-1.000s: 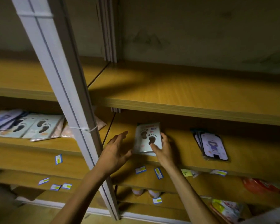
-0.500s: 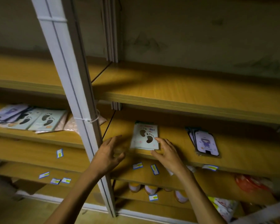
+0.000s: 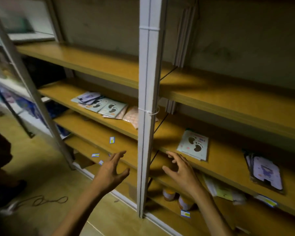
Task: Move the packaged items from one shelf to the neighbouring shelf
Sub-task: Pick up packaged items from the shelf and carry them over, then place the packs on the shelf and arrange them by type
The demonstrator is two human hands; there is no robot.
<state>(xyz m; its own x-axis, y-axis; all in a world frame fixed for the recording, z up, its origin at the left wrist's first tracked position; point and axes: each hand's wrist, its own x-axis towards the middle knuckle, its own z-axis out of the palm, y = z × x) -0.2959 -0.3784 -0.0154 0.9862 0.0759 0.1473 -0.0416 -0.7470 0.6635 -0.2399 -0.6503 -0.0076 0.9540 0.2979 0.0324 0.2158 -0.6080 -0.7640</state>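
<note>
Both hands hang free in front of a wooden shelving unit, fingers spread and relaxed, grasping nothing. The left hand (image 3: pixel 111 169) reaches forward on the left side of the white upright post (image 3: pixel 146 116), its fingers (image 3: pixel 117 156) fanned out in the air below the front edge of the left shelf (image 3: pixel 99 126). The right hand (image 3: pixel 180 169) hovers on the other side of the post, fingers loosely curved, just short of the front edge of the right shelf (image 3: pixel 228 167).

A footprint-pattern packet (image 3: pixel 193 144) lies flat on the right shelf, near the right hand's fingertips but apart from them. Farther right on the same board sits a small stack of purple-printed packets (image 3: pixel 265 172).

On the left shelf, a loose overlapping pile of packaged items (image 3: pixel 102 105) rests near the post, including footprint packets and a pinkish packet whose edge runs behind the upright.

Small blue-and-yellow price labels (image 3: pixel 112 140) dot the shelf edges. Two jars (image 3: pixel 169 194) stand on a lower shelf below the right hand. A cord (image 3: pixel 46 200) lies looped on the floor at lower left.
</note>
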